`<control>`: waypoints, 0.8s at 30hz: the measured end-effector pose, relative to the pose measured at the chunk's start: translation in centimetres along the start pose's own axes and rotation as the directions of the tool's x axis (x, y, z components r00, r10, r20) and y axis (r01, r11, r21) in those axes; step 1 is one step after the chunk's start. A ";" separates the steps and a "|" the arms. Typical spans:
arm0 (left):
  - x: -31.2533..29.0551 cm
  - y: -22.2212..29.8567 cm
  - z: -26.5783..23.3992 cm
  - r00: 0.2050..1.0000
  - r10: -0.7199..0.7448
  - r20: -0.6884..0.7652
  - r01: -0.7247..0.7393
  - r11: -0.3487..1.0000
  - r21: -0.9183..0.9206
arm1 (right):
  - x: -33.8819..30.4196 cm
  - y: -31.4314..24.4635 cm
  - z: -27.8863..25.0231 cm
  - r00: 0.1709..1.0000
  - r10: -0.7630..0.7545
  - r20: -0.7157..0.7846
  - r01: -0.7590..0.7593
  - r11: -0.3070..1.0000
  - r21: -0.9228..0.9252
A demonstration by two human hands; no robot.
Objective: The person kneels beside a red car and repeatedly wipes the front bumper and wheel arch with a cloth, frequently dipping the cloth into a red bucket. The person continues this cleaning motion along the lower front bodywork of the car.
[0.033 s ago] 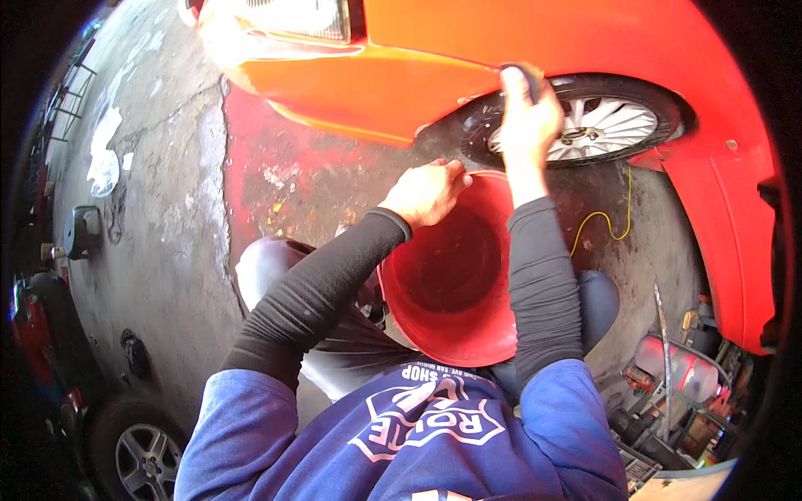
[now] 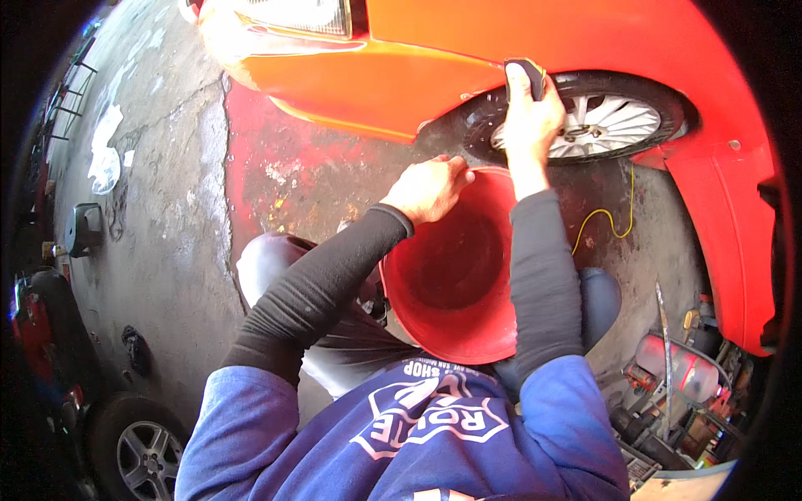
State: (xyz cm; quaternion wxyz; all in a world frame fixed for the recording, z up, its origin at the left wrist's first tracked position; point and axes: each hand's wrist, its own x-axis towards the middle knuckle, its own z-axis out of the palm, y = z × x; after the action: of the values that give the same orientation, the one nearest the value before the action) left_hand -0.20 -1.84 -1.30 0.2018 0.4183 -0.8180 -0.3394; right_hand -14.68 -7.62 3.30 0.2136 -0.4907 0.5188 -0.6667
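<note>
Far left, a grey stool stands on the floor. Centre, the left hand lies at the upper-left rim of a red bucket, fingers curled; whether they grip the rim cannot be told. The bucket sits between the person's knees. Right of centre, the right hand is closed around a black pad, at the car's fender above the wheel. The step in hand is judged to be rubbing the bodywork; the next move probably calls for light, even strokes along the arch.
</note>
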 end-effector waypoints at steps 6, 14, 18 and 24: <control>1.5 -0.5 0.0 0.999 0.040 0.012 -0.040 0.999 0.007 | 1.8 -0.8 -0.7 0.987 0.095 0.133 -0.013 0.856 -0.517; 1.4 -1.1 0.4 0.999 0.050 -0.007 -0.049 0.998 0.042 | 0.5 -1.2 1.1 0.953 0.262 0.151 -0.219 0.942 -0.252; 1.7 -1.3 0.6 1.000 0.018 0.020 -0.020 0.998 0.067 | 0.5 -1.6 1.1 0.998 -0.016 -0.054 0.017 0.999 0.028; 1.5 -1.7 0.8 0.999 0.053 0.012 -0.053 0.998 0.042 | 0.0 -1.9 1.5 0.991 0.130 0.024 -0.116 0.941 -0.319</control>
State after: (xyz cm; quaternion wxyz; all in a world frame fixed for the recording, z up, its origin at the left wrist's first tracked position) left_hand -0.61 -3.47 -3.00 0.1972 0.3988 -0.8370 -0.3187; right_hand -12.99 -7.67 4.99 0.1847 -0.5001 0.6439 -0.5488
